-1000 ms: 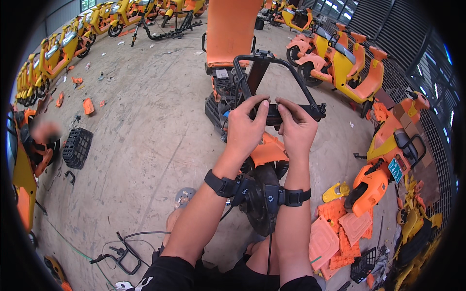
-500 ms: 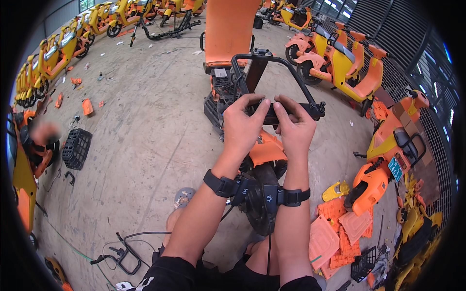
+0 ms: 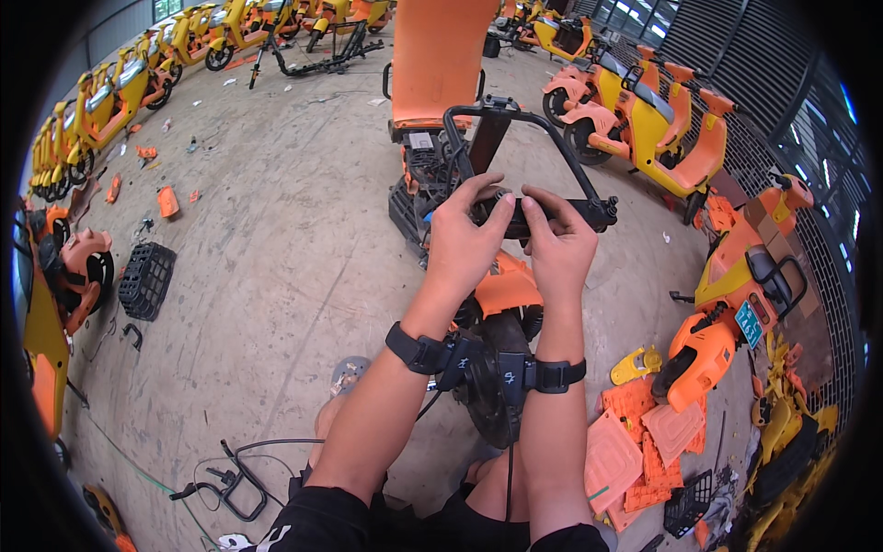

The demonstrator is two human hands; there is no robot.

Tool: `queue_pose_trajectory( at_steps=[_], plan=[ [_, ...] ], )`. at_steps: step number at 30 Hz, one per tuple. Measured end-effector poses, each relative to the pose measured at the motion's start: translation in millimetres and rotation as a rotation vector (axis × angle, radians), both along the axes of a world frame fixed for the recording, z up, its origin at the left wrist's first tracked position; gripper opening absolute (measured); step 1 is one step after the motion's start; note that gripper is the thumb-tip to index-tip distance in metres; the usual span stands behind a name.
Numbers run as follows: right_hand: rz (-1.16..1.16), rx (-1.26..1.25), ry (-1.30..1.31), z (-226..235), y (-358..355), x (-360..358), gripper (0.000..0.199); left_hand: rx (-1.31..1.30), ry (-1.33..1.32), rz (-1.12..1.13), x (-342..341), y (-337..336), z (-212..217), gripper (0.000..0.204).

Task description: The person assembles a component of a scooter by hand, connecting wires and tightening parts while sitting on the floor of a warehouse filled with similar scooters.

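Here, the black tubular frame stands ahead of you at the rear of the stripped scooter, its looped bar rising from the near crossbar toward the orange seat back. Your left hand and your right hand both rest on that near crossbar, side by side and almost touching. Each grip is narrow: the fingers curl over the bar and over a small dark part at its middle, which your fingers hide too much to identify. Each wrist carries a black strap, and a cable runs down between your forearms. Directly below your hands lies an orange body panel over the black wheel of the scooter. To your right, on the concrete floor, a pile of orange plastic panels lies near a yellow piece and an orange scooter shell. To your left, well apart, a black basket sits on the floor. Rows of yellow and orange scooters stand along the far edges.
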State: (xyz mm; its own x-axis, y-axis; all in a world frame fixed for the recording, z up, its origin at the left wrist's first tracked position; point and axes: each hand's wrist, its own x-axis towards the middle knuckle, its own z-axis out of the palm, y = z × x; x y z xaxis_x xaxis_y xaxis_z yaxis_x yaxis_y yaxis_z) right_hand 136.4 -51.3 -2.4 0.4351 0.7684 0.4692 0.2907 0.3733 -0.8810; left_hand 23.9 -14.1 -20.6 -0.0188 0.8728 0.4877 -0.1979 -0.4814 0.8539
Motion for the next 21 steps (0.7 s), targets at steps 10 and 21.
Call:
queue_pose_trajectory(
  at_steps=[10,21],
  plan=[
    [-0.015,0.029,-0.064,-4.5,3.2,5.3,0.021,-0.025,-0.002,0.010,-2.9,0.3,1.5,0.026],
    [-0.002,0.021,-0.007,1.3,-0.9,-1.3,0.021,-0.049,0.010,0.047,-2.5,-3.1,4.5,0.026]
  ],
)
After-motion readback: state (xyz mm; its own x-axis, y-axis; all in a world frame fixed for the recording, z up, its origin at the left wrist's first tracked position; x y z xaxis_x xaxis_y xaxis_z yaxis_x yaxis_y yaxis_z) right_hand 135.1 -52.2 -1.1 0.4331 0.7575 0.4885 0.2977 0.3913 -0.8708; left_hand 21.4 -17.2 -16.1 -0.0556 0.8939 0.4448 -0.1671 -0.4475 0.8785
